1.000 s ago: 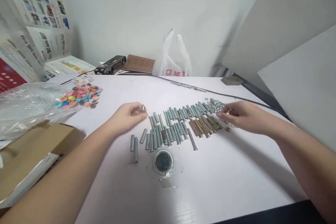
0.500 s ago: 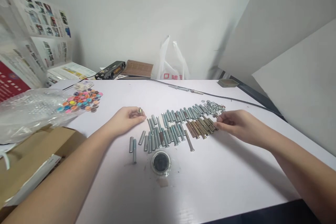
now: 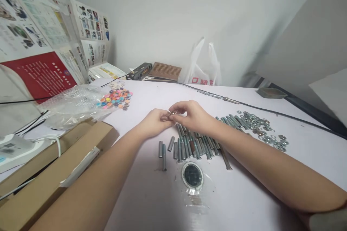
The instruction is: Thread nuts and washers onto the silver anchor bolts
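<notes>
My left hand (image 3: 156,122) is closed, its fingertips around a small brass-coloured bolt (image 3: 171,113), of which only a bit shows. My right hand (image 3: 189,115) has its thumb and fingers pinched at the same spot, touching the bolt's end; whatever small part it holds is hidden by the fingers. Below the hands, rows of silver bolts and sleeves (image 3: 187,148) lie on the white table. One longer brass-coloured bolt (image 3: 226,158) sticks out from under my right forearm. Right of that forearm are more silver bolts (image 3: 234,121) and a loose pile of washers and nuts (image 3: 255,121).
A round dark disc (image 3: 192,175) is taped to the table in front. Coloured discs (image 3: 116,98) and clear plastic wrap (image 3: 73,104) lie left, above an open cardboard box (image 3: 89,151). At the back are a cable (image 3: 252,105), a white plastic bag (image 3: 203,68) and a small tray (image 3: 271,93).
My right hand has left the washer pile and moved left to meet my left hand at the brass-coloured bolt. The view has turned left, so the table's things sit further right.
</notes>
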Action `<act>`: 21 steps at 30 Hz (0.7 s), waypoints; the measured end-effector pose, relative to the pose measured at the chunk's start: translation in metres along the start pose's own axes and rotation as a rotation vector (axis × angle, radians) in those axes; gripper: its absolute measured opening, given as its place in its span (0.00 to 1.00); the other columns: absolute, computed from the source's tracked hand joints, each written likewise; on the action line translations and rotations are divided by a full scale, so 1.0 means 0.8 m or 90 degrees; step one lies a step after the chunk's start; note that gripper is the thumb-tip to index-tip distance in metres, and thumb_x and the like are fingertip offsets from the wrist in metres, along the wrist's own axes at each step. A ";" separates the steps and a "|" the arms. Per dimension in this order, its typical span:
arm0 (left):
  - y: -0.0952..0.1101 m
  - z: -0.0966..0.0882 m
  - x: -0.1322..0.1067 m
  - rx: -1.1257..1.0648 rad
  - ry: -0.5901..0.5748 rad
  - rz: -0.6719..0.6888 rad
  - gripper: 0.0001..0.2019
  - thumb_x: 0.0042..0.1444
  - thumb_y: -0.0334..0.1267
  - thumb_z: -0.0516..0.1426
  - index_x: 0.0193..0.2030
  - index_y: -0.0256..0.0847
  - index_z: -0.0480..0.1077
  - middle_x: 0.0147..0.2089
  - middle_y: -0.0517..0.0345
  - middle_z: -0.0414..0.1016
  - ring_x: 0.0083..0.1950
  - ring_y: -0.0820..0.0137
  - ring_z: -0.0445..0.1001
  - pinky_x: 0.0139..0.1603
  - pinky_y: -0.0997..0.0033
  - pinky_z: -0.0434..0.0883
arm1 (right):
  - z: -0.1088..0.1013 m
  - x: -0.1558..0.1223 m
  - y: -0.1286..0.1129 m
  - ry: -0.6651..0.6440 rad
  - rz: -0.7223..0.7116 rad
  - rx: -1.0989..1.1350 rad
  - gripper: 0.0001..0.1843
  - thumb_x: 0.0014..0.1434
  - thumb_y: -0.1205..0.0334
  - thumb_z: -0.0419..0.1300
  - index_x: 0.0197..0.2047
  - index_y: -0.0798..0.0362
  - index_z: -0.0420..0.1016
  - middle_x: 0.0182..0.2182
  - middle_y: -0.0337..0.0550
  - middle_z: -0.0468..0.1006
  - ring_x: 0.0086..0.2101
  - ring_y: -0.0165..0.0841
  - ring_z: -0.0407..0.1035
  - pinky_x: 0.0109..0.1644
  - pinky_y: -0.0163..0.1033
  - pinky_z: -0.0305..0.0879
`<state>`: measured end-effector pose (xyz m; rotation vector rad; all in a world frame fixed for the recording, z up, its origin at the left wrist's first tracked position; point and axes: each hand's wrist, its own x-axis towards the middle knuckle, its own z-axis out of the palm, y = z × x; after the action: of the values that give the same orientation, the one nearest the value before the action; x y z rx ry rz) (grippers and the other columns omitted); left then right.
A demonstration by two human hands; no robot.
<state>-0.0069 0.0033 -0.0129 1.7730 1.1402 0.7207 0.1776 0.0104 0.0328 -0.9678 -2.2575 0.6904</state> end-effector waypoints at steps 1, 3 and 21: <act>-0.001 0.000 0.001 0.004 -0.002 0.005 0.16 0.53 0.47 0.60 0.36 0.33 0.73 0.34 0.53 0.75 0.36 0.67 0.73 0.38 0.68 0.67 | 0.001 0.000 0.002 -0.004 -0.005 0.006 0.10 0.57 0.64 0.59 0.41 0.55 0.79 0.37 0.42 0.79 0.37 0.31 0.70 0.43 0.38 0.64; -0.001 0.000 0.002 0.013 -0.001 0.011 0.15 0.54 0.47 0.59 0.36 0.34 0.73 0.34 0.54 0.75 0.37 0.66 0.73 0.38 0.68 0.67 | 0.001 -0.002 0.005 -0.006 -0.012 0.021 0.10 0.57 0.64 0.59 0.42 0.54 0.80 0.38 0.42 0.79 0.38 0.31 0.70 0.44 0.38 0.64; 0.004 -0.002 0.002 0.014 -0.005 0.021 0.14 0.54 0.44 0.58 0.26 0.36 0.63 0.24 0.64 0.61 0.27 0.76 0.60 0.27 0.75 0.56 | 0.019 -0.011 0.035 0.060 -0.052 0.015 0.25 0.55 0.50 0.64 0.54 0.50 0.73 0.50 0.50 0.69 0.53 0.38 0.63 0.58 0.47 0.58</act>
<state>-0.0062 0.0044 -0.0096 1.8154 1.1207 0.7229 0.1853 0.0166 0.0013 -0.8729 -2.1894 0.6219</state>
